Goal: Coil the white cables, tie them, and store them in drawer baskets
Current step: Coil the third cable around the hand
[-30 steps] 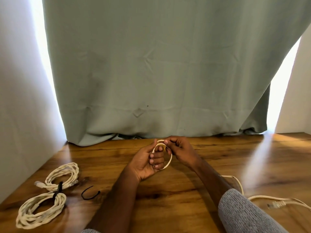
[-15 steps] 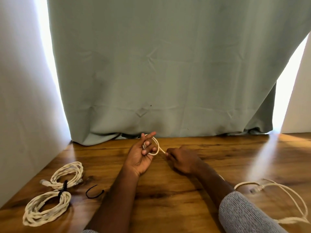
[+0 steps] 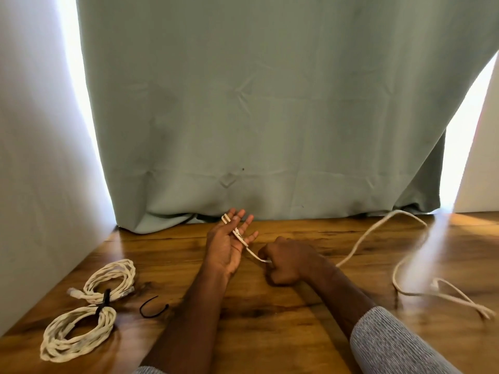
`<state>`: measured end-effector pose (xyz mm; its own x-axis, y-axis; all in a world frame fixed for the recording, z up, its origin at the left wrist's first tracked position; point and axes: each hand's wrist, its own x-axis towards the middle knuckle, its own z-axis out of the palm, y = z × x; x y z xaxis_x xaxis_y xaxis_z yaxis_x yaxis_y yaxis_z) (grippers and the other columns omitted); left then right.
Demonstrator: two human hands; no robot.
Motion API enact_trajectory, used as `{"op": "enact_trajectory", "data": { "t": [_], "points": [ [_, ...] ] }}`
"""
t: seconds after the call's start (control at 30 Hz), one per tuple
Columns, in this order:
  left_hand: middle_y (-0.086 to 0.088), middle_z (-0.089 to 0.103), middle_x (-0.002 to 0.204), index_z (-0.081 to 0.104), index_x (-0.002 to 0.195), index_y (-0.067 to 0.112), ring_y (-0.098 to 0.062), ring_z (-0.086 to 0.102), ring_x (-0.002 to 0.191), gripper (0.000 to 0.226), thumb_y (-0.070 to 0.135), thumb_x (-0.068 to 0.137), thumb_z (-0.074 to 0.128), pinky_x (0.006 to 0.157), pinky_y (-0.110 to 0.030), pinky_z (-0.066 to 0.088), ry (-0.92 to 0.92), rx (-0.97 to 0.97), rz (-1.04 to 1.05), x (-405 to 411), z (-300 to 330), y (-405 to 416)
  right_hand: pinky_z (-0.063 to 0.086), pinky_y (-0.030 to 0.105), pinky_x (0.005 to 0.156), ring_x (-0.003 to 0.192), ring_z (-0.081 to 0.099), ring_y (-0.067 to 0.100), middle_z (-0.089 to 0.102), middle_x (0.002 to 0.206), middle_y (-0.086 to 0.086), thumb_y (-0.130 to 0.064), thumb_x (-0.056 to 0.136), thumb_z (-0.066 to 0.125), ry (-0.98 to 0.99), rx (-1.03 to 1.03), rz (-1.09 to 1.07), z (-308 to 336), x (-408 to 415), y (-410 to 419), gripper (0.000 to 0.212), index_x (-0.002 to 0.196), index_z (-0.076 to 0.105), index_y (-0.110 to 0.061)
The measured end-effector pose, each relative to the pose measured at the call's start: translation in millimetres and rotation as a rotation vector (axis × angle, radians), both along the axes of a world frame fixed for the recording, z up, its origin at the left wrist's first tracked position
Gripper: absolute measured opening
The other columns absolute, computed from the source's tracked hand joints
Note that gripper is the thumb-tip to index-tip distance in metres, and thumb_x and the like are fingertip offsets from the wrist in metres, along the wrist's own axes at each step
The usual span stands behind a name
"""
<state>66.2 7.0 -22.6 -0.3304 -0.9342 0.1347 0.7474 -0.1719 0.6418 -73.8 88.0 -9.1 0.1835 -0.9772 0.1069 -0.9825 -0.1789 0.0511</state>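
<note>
A domestic room is suggested: a wooden table (image 3: 270, 333) is set against a window covered by a pale green curtain (image 3: 256, 103), with white walls (image 3: 32, 157) seen at both frame edges.

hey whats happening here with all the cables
A person is coiling a loose white cable at a wooden table. The left hand, fingers straight, has small loops round its fingers; the right hand grips the cable, whose rest trails off to the right. Two coiled cables, bound with a black tie, lie at the left, beside a spare black tie.

No readable text, label, brand or number shows anywhere.
</note>
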Motion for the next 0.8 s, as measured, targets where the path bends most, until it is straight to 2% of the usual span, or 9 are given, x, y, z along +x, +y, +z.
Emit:
{"op": "enact_trajectory", "data": {
  "t": [0.13,0.27,0.37,0.4,0.5,0.6,0.7,0.8],
  "points": [
    [-0.006,0.07,0.118,0.056,0.123,0.012,-0.024,0.069,0.107,0.024,0.005,0.102,0.046,0.086,-0.048,0.051,-0.258,-0.108,0.114,-11.2,-4.5,-0.1,0.052,0.033,0.077,0.102,0.062,0.029,0.064,0.111,0.008,-0.036,0.076,0.067,-0.007,0.003,0.022,10.1,-1.2,3.9,0.042,0.118,0.066,-0.031],
    [-0.01,0.074,0.091,0.062,0.101,0.009,-0.021,0.072,0.079,0.021,0.005,0.104,0.041,0.072,-0.036,0.057,-0.586,-0.347,0.261,-18.3,-14.9,3.7,0.047,0.03,0.071,0.097,0.063,0.025,0.068,0.102,0.003,-0.032,0.075,0.067,-0.033,-0.126,0.103,9.1,-12.5,-0.6,0.03,0.104,0.068,-0.027],
    [-0.004,0.066,0.074,0.064,0.083,0.015,-0.016,0.062,0.066,0.027,0.007,0.102,0.045,0.061,-0.032,0.049,-0.837,-0.578,0.312,-19.1,-27.1,0.3,0.049,0.03,0.071,0.091,0.066,0.019,0.072,0.095,-0.005,-0.033,0.079,0.066,-0.106,-0.228,0.204,11.3,-24.2,-1.9,0.021,0.099,0.07,-0.029],
    [-0.004,0.063,0.071,0.062,0.079,0.018,-0.015,0.059,0.062,0.03,0.007,0.102,0.046,0.057,-0.031,0.047,-0.862,-0.584,0.275,-19.7,-28.9,1.7,0.052,0.031,0.073,0.09,0.067,0.016,0.073,0.095,-0.007,-0.036,0.081,0.066,-0.145,-0.256,0.23,13.1,-28.1,-1.8,0.019,0.098,0.071,-0.031],
    [-0.001,0.057,0.06,0.065,0.081,0.018,-0.014,0.05,0.053,0.031,0.017,0.104,0.044,0.047,-0.025,0.036,-0.892,-0.517,0.119,-21.6,-24.9,12.9,0.055,0.034,0.073,0.085,0.065,0.009,0.073,0.097,-0.011,-0.045,0.086,0.065,-0.198,-0.408,0.252,17.2,-38.0,-0.5,0.022,0.102,0.072,-0.032],
    [0.003,0.043,0.055,0.063,0.092,0.014,-0.01,0.035,0.048,0.038,0.037,0.107,0.036,0.046,-0.025,0.022,-0.903,-0.403,-0.068,-20.8,-16.6,20.2,0.051,0.029,0.065,0.074,0.054,0.0,0.071,0.093,-0.01,-0.052,0.089,0.062,-0.3,-0.531,0.254,15.6,-42.8,0.6,0.029,0.102,0.074,-0.029],
    [0.002,0.031,0.055,0.057,0.081,0.015,-0.008,0.022,0.041,0.06,0.064,0.1,0.028,0.041,-0.023,0.013,-0.727,-0.302,-0.303,-17.6,-14.2,17.7,0.048,0.025,0.065,0.073,0.057,0.001,0.072,0.092,-0.007,-0.044,0.094,0.064,-0.451,-0.556,0.264,8.4,-48.9,-2.5,0.026,0.102,0.076,-0.022],
    [0.003,0.029,0.053,0.054,0.075,0.014,-0.005,0.022,0.036,0.044,0.05,0.097,0.041,0.039,-0.023,0.008,-0.467,-0.212,-0.494,-15.8,-11.3,19.8,0.055,0.028,0.074,0.086,0.068,0.005,0.075,0.098,-0.007,-0.032,0.097,0.066,-0.641,-0.485,0.276,3.4,-54.7,-6.7,0.019,0.106,0.078,-0.019]
  ]
}}
